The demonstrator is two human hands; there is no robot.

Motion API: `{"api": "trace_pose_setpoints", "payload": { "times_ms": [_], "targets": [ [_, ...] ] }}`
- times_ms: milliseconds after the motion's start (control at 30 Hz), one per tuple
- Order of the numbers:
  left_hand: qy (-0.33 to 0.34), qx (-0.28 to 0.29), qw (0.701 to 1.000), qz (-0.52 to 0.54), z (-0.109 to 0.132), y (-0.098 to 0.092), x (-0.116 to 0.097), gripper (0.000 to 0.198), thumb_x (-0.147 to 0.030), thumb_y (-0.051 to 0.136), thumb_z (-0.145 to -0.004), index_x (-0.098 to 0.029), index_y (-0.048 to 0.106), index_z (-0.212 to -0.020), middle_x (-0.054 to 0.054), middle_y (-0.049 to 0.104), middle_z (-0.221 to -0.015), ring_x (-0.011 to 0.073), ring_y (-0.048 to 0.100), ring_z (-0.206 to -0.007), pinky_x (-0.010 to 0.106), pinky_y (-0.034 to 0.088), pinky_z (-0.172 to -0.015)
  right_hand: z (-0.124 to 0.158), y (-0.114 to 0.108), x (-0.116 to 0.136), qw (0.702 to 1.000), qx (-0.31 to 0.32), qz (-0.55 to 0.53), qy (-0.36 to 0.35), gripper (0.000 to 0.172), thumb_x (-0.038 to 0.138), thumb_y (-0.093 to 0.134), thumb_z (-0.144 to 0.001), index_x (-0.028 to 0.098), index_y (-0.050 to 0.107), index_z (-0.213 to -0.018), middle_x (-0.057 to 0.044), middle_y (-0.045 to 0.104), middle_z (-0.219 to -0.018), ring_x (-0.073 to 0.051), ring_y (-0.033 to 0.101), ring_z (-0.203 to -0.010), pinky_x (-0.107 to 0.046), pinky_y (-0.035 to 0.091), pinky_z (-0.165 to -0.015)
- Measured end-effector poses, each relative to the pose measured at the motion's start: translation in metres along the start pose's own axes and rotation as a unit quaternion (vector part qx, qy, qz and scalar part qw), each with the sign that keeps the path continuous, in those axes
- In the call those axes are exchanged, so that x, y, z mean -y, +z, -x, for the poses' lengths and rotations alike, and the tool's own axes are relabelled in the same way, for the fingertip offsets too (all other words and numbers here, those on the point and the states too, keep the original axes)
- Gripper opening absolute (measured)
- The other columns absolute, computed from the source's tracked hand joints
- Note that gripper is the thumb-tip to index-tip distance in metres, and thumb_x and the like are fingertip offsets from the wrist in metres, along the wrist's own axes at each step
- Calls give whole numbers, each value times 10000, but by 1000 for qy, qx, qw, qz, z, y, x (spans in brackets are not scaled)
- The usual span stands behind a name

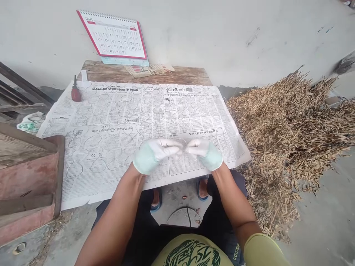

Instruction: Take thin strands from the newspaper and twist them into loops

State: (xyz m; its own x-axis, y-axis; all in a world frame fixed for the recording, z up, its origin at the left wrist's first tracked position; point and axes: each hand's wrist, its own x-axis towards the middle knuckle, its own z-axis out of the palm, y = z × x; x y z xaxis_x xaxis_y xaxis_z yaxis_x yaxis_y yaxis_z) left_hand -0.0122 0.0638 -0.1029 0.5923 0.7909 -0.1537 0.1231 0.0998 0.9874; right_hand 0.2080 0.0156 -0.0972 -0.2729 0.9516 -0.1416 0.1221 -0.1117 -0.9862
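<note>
My left hand [163,149], in a white glove with a pale green cuff, is closed in a pinch above the front part of the newspaper [155,176]. Facing it, my right hand [201,149] wears a matching glove, its fingers pinched too. Between the fingertips a thin, wire-like ring [183,140] shows faintly; the fingers cover its lower part. Many thin round outlines [98,165] of like size are spread over the newspaper; whether they are loose rings or drawn lines I cannot tell.
A red-handled screwdriver [75,93] lies at the sheet's far left corner. Behind, a desk calendar [119,37] stands on the wooden tabletop [188,75] against the wall. A wooden chair [30,173] is at left; dry stalks [280,140] are heaped at right.
</note>
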Motion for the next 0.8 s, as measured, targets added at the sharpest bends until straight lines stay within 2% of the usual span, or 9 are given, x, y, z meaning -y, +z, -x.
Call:
{"api": "trace_pose_setpoints", "payload": {
  "times_ms": [67,167,233,333,433,633,733,800],
  "targets": [
    [-20,-24,998,-49,4,-1,-5,422,-564,757,-854,-232,831,-1103,57,827,-906,214,755,-783,420,626,-882,2,-1,4,999,-25,-13,22,189,288,700,-835,202,619,-687,53,571,-553,-105,499,-548,-259,411,-583],
    [-24,-91,985,-148,11,-1,-13,578,-564,739,-873,-288,722,-1380,61,825,-1183,264,776,-1044,468,574,-1056,5,-1,11,997,-34,43,45,161,258,692,-824,197,639,-684,54,589,-563,-101,506,-556,-260,416,-607],
    [-13,-115,971,-208,14,1,-14,580,-528,733,-881,-331,692,-1425,36,791,-1307,280,728,-1219,466,515,-1148,6,1,14,995,-24,81,50,171,256,667,-838,196,639,-681,54,603,-583,-94,505,-556,-262,423,-624],
    [4,-98,953,-286,14,2,-10,373,-510,668,-919,-348,809,-1225,-3,806,-1273,296,698,-1285,459,471,-1195,6,3,16,993,-7,106,59,186,253,649,-840,194,635,-664,50,606,-591,-94,506,-565,-260,414,-617],
    [10,-94,951,-294,11,1,-4,325,-551,653,-915,-330,859,-1033,-8,838,-1158,290,733,-1204,442,495,-1165,6,6,18,992,-7,104,73,161,251,666,-821,193,642,-672,41,615,-612,-105,533,-605,-254,406,-616],
    [-28,-81,982,-168,14,-1,-3,312,-524,732,-861,-256,863,-953,16,851,-974,231,761,-964,371,590,-968,5,8,20,989,31,127,65,239,228,614,-824,192,563,-593,34,576,-599,-101,502,-598,-249,371,-583],
    [-45,-102,978,-177,15,3,-5,275,-488,732,-874,-254,858,-942,0,838,-928,212,749,-929,356,575,-954,3,9,16,988,13,136,74,186,249,635,-824,195,603,-649,34,601,-614,-103,514,-594,-247,372,-572],
    [-34,-112,973,-199,14,7,-4,279,-484,691,-916,-255,851,-923,-13,829,-907,210,746,-926,350,570,-942,2,9,12,988,-10,130,85,139,257,653,-818,201,638,-692,36,618,-612,-109,527,-592,-250,390,-581]
  ]
}}
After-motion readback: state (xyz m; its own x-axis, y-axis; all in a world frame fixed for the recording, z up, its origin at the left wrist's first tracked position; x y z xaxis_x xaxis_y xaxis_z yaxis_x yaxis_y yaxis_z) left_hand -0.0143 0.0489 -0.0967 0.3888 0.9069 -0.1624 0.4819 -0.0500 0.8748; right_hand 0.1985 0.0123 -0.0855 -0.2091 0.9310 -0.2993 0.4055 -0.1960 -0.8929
